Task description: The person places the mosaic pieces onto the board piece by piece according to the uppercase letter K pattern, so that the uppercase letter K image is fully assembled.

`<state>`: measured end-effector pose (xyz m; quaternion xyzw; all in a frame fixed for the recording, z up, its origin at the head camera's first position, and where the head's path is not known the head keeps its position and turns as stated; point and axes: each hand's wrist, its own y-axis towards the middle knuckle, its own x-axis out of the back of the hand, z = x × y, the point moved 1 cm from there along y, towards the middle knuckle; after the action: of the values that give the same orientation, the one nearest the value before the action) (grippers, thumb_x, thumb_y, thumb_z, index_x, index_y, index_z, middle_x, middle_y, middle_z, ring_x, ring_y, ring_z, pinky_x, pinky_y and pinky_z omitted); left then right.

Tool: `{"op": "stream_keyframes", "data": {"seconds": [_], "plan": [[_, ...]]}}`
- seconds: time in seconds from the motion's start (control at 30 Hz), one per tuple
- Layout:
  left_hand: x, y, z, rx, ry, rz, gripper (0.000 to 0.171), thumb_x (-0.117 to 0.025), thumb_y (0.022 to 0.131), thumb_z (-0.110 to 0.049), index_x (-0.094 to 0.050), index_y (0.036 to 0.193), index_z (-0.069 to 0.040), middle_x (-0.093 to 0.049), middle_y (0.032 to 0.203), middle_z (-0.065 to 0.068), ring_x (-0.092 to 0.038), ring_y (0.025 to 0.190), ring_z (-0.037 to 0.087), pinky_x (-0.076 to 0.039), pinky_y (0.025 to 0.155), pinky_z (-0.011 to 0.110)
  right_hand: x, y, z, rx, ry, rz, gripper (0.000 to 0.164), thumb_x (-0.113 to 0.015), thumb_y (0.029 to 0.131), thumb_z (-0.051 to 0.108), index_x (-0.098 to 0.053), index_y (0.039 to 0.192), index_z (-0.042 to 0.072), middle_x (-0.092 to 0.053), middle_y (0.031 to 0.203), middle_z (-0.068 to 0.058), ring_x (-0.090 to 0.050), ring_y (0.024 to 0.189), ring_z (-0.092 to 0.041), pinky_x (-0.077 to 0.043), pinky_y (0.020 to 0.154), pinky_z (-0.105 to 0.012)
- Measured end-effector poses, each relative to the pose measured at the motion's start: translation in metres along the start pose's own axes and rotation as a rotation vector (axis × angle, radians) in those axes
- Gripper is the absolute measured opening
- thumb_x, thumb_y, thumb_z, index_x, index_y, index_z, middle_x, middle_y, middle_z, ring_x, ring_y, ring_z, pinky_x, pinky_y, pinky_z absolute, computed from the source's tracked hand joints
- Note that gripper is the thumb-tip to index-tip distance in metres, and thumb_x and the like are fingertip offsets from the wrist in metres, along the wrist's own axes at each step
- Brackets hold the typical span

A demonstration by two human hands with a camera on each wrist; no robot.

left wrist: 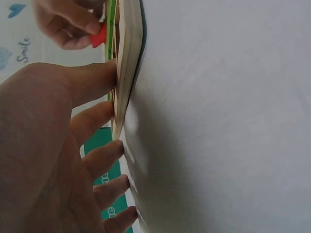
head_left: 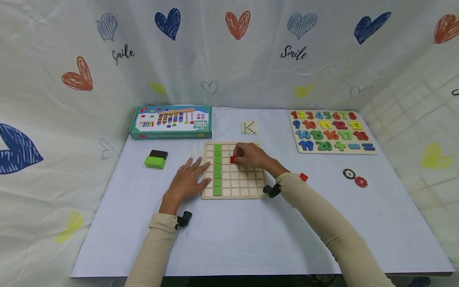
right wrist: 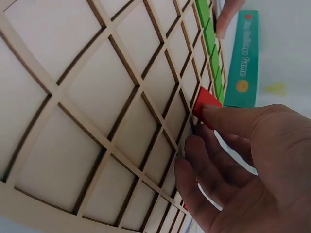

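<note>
A wooden grid board lies on the table, with a column of green square tiles in its cells near the left side. My left hand rests at the board's left edge, fingers spread; in the left wrist view the thumb touches the rim. Over the upper middle of the board, my right hand pinches a red square tile between thumb and fingers. That tile is tilted at the grid cells, and whether it sits in one I cannot tell. Beside the right wrist lies another red piece, partly covered by the sleeve.
Left of the board are a bright green block and a dark brown block. Behind stand a ring game box, a small patterned card and a number puzzle board. Black and red round chips lie at right.
</note>
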<state>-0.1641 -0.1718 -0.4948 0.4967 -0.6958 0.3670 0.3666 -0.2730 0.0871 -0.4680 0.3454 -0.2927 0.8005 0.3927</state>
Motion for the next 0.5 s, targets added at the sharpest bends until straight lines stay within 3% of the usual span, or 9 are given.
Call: {"op": "stream_keyframes", "data": {"seconds": [0.27,0.5], "plan": [[-0.0008,-0.0013,0.0002,0.001,-0.008,-0.009,0.067,-0.066,0.103,-0.044,-0.045,0.163,-0.024,-0.028,0.175,0.008,-0.013,0.164,0.040,-0.016,0.130,0.061,-0.0042,-0.0005,-0.0004,0.028,-0.053,-0.008,0.020,-0.075,0.099,0.016,-0.076,0.117,0.007,-0.076,0.113,-0.007,-0.068,0.104,-0.022,-0.057,0.093,-0.041],[-0.0010,0.0004,0.0009,-0.002,0.003,-0.006,0.066,-0.064,0.104,-0.045,-0.045,0.164,-0.024,-0.027,0.175,0.008,-0.013,0.164,0.040,-0.017,0.130,0.061,-0.0051,-0.0050,-0.0001,0.062,-0.113,-0.074,0.024,-0.078,0.097,0.018,-0.074,0.120,0.010,-0.076,0.110,-0.005,-0.069,0.103,-0.021,-0.058,0.091,-0.041]]}}
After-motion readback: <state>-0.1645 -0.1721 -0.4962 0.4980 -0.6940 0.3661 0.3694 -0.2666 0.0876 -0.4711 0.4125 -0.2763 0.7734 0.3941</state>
